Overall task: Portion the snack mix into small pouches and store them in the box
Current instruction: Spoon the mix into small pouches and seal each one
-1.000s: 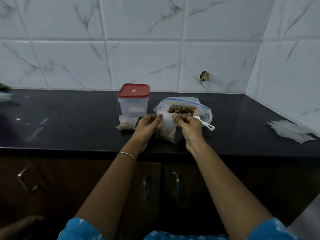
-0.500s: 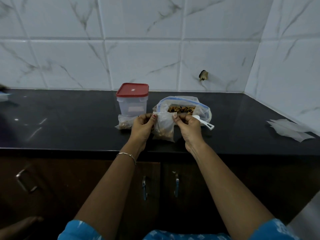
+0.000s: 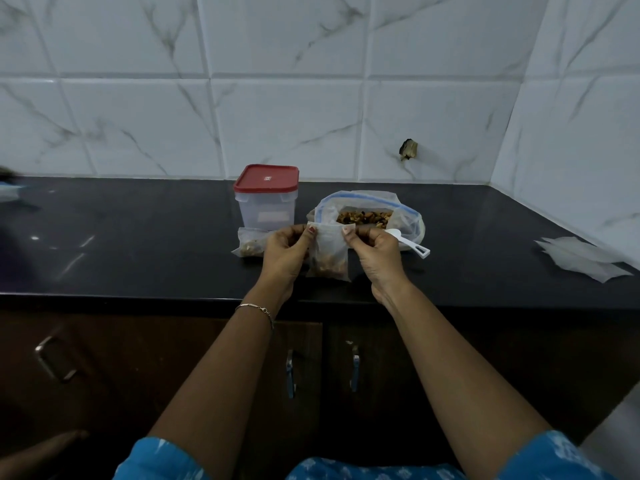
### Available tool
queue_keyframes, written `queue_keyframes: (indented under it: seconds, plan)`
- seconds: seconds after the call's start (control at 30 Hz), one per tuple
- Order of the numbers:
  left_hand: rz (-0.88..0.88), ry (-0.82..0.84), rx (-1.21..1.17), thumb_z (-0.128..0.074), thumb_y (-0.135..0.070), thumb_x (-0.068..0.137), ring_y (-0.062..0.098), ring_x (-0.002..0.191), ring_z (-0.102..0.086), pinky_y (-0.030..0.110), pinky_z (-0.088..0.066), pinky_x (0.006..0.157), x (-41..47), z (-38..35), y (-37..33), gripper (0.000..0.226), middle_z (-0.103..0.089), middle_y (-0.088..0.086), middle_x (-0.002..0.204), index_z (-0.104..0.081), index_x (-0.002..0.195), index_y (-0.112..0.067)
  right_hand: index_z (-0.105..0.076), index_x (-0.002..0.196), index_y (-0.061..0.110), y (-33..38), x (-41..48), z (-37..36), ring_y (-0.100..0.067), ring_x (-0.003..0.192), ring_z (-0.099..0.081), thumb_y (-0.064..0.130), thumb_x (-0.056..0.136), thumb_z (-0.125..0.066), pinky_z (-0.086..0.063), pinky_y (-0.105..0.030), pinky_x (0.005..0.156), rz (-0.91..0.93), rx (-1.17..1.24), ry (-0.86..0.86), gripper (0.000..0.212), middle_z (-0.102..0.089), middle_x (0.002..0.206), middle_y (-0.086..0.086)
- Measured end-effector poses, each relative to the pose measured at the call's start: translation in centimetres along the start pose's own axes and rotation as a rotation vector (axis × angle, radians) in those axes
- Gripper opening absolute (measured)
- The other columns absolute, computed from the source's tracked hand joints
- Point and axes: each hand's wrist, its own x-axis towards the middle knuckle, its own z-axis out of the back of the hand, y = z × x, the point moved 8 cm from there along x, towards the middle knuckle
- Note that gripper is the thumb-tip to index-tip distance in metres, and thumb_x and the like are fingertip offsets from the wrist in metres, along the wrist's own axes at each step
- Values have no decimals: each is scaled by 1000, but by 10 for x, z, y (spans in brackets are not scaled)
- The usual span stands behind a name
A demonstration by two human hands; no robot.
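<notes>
- The small pouch (image 3: 327,252) hangs over the counter (image 3: 138,244), with snack mix in its bottom. The left hand (image 3: 282,252) and right hand (image 3: 377,252) pinch its top corners between thumb and fingers, probably sealing it.
- One filled pouch (image 3: 250,243) lies just in front of the box (image 3: 266,202). The lid is on, so storing seems still to come.
- The big bag (image 3: 367,216) holds more mix, and empty pouches (image 3: 585,258) wait at the right.
</notes>
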Motion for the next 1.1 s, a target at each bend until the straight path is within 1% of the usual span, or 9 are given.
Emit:
queue_keyframes:
  seconds: [0.17,0.27,0.33,0.47,0.53,0.63,0.73,0.9,1.1]
  plan:
    - [24,30,-58,-66,-22,91,24,90,-69,36,-57,73,-2,-3,-1,10,-72,9,92,-70,90,-13,-71,100,8,0,-1,1,-2,90,-65,16,88,-69,-51,-17,78,4,3,5,16,-71,95,4]
    - [37,66,-17,-67,-22,90,27,98,-68,42,-58,82,-3,-6,-1,17,-71,13,102,-70,100,-9,-70,99,10,0,-2,-2,-5,94,-64,16,88,-68,-53,-23,85,1,0,35,13,-71,96,4]
    - [40,74,-10,-66,-20,91,25,101,-68,40,-58,84,-4,-7,-1,18,-71,13,105,-68,103,-7,-71,97,13,1,-2,-4,-6,98,-65,17,88,-69,-53,-25,88,7,-3,56,11,-72,98,4]
    - [13,103,12,-63,-20,92,17,97,-67,27,-55,72,-6,-9,-5,21,-70,8,103,-67,107,-5,-72,97,13,3,-3,-10,1,89,-67,21,86,-71,-53,-16,73,-4,-4,131,14,-74,93,6]
    - [-2,126,48,-62,-20,93,14,96,-67,24,-54,72,-6,-12,-6,21,-70,6,102,-67,108,-5,-72,100,11,1,-3,-13,-4,92,-68,21,85,-72,-55,-20,76,-11,-28,159,17,-74,97,2]
    - [2,136,45,-64,-19,92,16,94,-68,28,-55,76,-7,-14,-6,15,-72,6,97,-69,100,-8,-73,98,12,-1,-1,-10,-11,99,-68,19,86,-71,-56,-29,86,-20,-36,134,13,-73,102,-2]
    - [-1,131,56,-66,-18,90,16,91,-69,30,-57,77,-9,-16,-9,10,-72,6,94,-70,94,-10,-73,93,16,-2,-1,-9,-12,99,-68,18,86,-71,-57,-31,85,-31,-30,120,8,-73,102,-2]
    - [-8,131,80,-69,-18,88,22,95,-69,36,-57,84,-9,-17,-9,11,-72,12,98,-70,94,-9,-73,97,12,2,-3,-11,-8,93,-68,19,87,-70,-56,-21,75,-12,-63,123,12,-73,97,1]
    - [-27,145,71,-68,-17,88,10,80,-70,22,-55,66,-11,-18,-10,14,-73,6,88,-70,96,-6,-74,94,16,1,-5,-13,-2,91,-67,22,86,-71,-51,-15,71,-27,-98,142,10,-73,94,5]
